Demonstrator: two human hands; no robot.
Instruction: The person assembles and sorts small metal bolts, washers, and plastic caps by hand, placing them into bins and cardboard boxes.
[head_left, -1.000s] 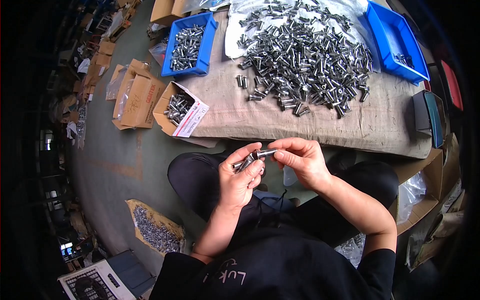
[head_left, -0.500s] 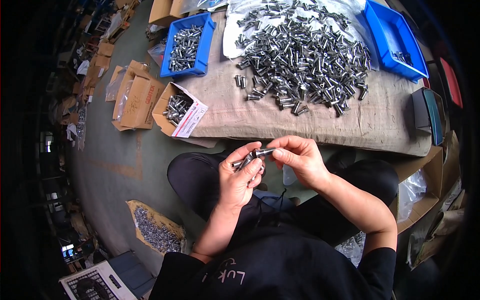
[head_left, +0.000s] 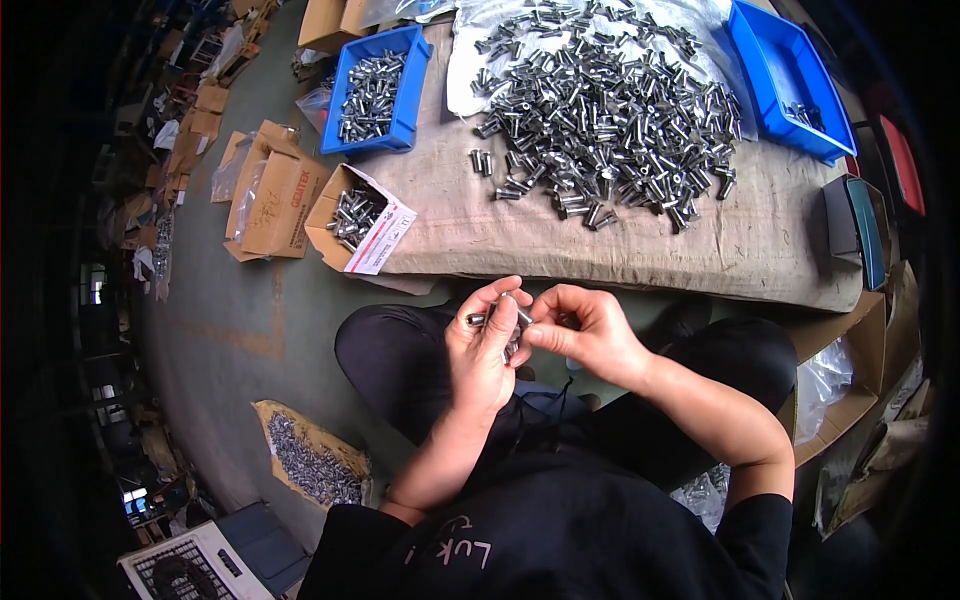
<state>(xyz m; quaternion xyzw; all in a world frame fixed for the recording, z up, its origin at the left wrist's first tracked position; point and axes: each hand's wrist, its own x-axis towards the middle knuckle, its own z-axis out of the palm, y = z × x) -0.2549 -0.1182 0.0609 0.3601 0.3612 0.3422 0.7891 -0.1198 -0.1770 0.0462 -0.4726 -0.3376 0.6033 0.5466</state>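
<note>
Over my lap, my left hand (head_left: 482, 350) is closed around several shiny metal bolts (head_left: 476, 320), short and wide-headed with hollow ends. The thumb lies across them, and the fingers partly hide them. My right hand (head_left: 590, 335) meets it from the right, its thumb and curled fingers pinching at the end of a metal bolt (head_left: 524, 316) by the left fingertips. How far that bolt reaches into the right hand is hidden. Ahead on the cloth-covered table (head_left: 440, 240) lies a large heap of similar bolts (head_left: 610, 120), partly on a white plastic sheet (head_left: 468, 70).
A blue bin (head_left: 412, 125) and an open carton (head_left: 385, 240), both holding bolts, stand at the left. Another blue bin (head_left: 775, 60) with a few dark pieces is at the far right. Small metal parts (head_left: 310, 460) lie on cardboard on the floor at lower left.
The bolt that pointed right between my hands has turned and drawn in against the left hand's bunch. My right fingers have moved slightly down and curled more.
</note>
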